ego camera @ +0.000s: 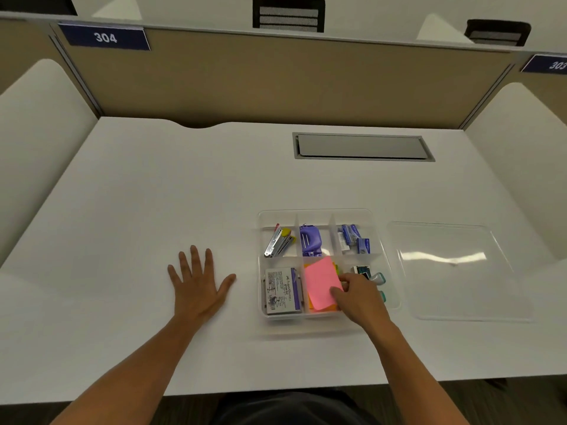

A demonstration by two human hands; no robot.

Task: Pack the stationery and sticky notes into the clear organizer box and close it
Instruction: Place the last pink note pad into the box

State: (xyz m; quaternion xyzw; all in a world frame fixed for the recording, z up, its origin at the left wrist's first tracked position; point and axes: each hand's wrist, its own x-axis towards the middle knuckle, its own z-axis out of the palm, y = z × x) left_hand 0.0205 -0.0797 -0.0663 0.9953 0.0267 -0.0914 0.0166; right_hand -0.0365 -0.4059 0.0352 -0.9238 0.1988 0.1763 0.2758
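The clear organizer box sits open on the white desk, divided into six compartments. The back row holds a silver stapler, a purple hole punch and blue staple boxes. At front left lies a grey and purple eraser box. My right hand grips the pink sticky notes, tilted over orange and yellow pads in the front middle compartment. Teal-capped items lie at front right, partly hidden by my hand. My left hand rests flat on the desk, left of the box.
The clear lid lies flat on the desk just right of the box. A grey cable hatch is set into the desk at the back. Beige partitions enclose the desk behind and at both sides.
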